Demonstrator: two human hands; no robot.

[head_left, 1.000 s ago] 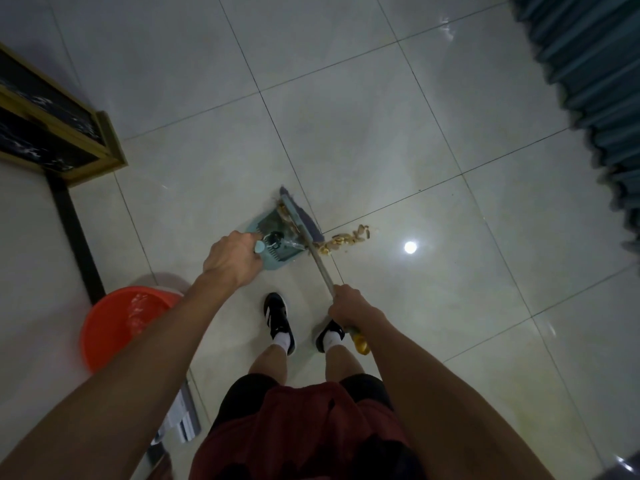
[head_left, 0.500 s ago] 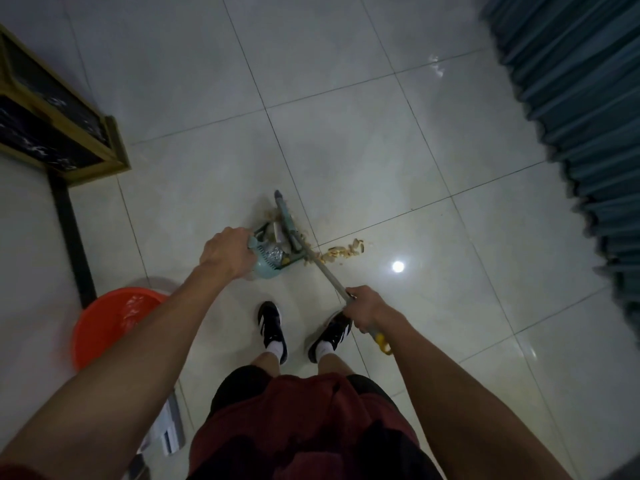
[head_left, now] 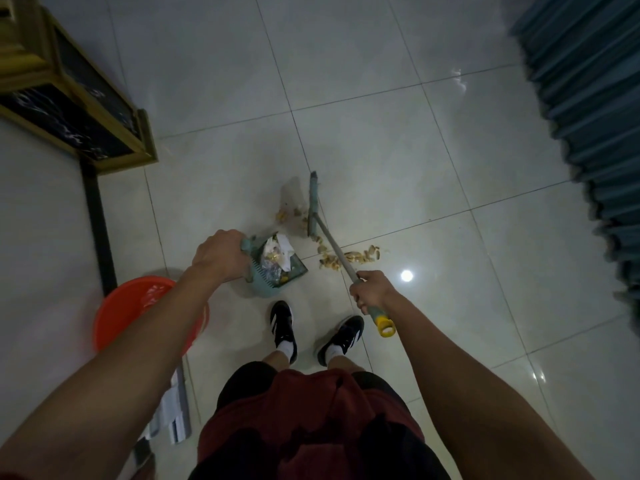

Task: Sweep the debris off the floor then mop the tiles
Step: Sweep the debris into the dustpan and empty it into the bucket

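The left hand [head_left: 218, 255] gripped the teal plastic dustpan [head_left: 277, 268] by its handle; the right hand [head_left: 372, 293] clamped the stiff grey broom [head_left: 313, 204] near its yellow cap. Light tan shell debris [head_left: 349, 257] lay loose on the pale tiled floor [head_left: 398, 140], likely scattering easily.

A home room: glossy floor tiles [head_left: 363, 81], teal curtain [head_left: 588, 98], gold-framed cabinet [head_left: 86, 109].
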